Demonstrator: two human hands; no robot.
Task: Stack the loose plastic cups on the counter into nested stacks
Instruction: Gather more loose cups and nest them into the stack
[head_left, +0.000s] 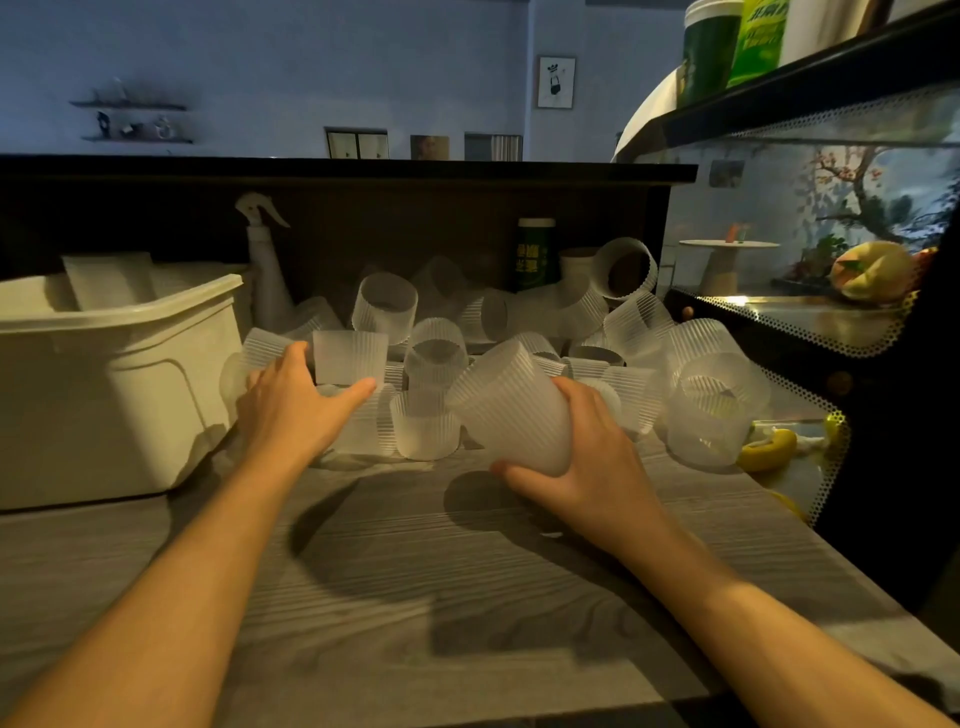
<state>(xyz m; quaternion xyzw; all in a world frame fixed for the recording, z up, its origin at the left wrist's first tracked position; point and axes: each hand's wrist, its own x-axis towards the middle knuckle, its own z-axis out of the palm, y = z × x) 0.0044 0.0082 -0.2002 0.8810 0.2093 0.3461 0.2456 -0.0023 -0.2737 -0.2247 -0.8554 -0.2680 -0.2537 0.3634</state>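
A heap of frosted, ribbed plastic cups (519, 332) lies tumbled across the back of the wooden counter (395, 561), some upright, some on their sides. My right hand (592, 467) grips one ribbed cup (511, 410), tilted with its mouth up and to the left, just above the counter. My left hand (291, 405) reaches into the left side of the heap with thumb and fingers spread; a cup (349, 356) stands just beyond its fingertips. I cannot tell whether the fingers touch a cup.
A large cream plastic bin (109, 374) stands at the left. A white spray bottle (262, 270) and a green can (535, 254) stand behind the heap. A glass display case (810, 312) borders the right side. A yellow object (769, 449) lies by the case.
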